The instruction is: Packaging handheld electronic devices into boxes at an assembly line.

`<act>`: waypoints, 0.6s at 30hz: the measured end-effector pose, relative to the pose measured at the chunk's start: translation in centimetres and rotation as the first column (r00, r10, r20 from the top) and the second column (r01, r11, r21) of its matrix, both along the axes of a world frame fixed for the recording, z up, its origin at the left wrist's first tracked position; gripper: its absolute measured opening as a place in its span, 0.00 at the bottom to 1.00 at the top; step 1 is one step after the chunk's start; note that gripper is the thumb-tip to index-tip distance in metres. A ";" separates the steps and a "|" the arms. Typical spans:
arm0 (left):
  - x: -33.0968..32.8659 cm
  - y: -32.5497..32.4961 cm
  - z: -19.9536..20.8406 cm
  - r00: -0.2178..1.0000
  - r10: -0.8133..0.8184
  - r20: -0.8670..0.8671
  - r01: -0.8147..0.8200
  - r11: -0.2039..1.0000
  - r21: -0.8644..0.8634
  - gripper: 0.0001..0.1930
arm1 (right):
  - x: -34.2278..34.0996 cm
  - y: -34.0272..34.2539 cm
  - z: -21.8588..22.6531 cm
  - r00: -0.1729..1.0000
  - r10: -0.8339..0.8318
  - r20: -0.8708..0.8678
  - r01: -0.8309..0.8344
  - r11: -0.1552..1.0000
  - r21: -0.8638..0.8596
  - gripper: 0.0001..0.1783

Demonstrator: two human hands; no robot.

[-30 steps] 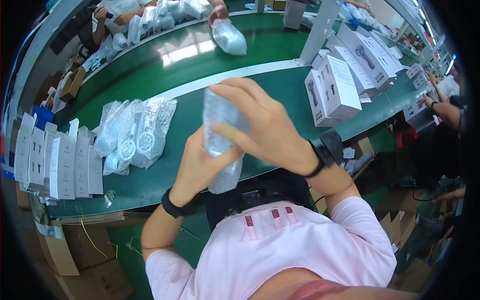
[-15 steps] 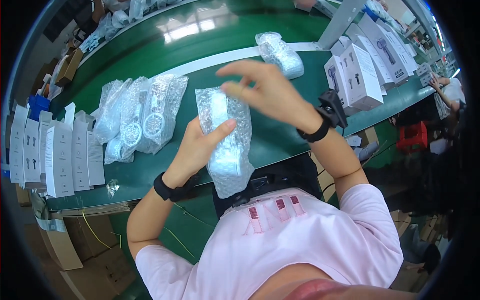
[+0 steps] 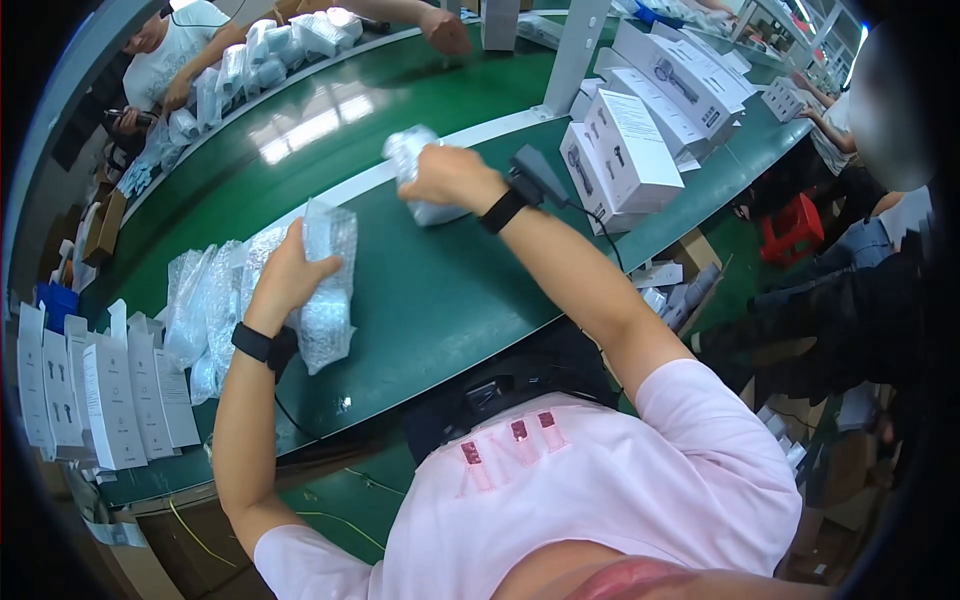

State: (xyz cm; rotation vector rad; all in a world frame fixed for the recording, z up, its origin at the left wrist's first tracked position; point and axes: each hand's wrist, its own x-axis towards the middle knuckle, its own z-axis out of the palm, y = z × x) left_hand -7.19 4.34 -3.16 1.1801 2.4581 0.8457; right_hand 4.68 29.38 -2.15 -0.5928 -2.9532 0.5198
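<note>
My left hand (image 3: 285, 280) grips a bubble-wrap pouch (image 3: 328, 315) with a pale item inside, thumb across its front. The pouch stands at the right end of a row of similar bubble-wrapped packages (image 3: 205, 300) on the green table. Farther to the right, my right hand (image 3: 452, 178) is closed on another bubble-wrapped package (image 3: 408, 150) by the table's far white edge. My fingers hide part of that package, and what each wrap holds cannot be made out clearly.
Open white cartons (image 3: 115, 400) stand at the left end. More white boxes (image 3: 630, 150) are stacked right of a metal post (image 3: 575, 60). Beyond the white edge runs a green surface (image 3: 370, 105), with co-workers' hands and wrapped packages across it. A red stool (image 3: 792, 232) stands at right.
My left hand has carried its pouch leftward to the row of packages. My right hand has moved from above that pouch to the separate package at the far edge and closed on it.
</note>
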 end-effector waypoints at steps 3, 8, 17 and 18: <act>-1.1 0.1 0.9 0.994 0.066 -0.087 -0.080 0.982 -0.169 0.36 | 2.3 -2.0 3.7 0.970 0.224 0.093 -0.220 0.974 -0.050 0.35; -0.6 -3.3 -0.2 0.942 0.196 -0.272 -0.216 0.975 -0.046 0.42 | 11.3 -3.6 16.4 0.989 0.151 0.004 -0.143 0.931 0.335 0.30; 13.1 0.6 9.0 0.860 -0.375 -0.347 0.425 0.902 0.079 0.36 | -3.4 20.8 21.9 0.971 -0.110 -0.211 0.212 0.803 0.557 0.15; 14.1 0.9 9.4 0.836 -0.454 -0.308 0.497 0.865 0.075 0.35 | -6.7 29.4 17.9 0.756 0.625 -0.192 -0.288 0.581 0.761 0.14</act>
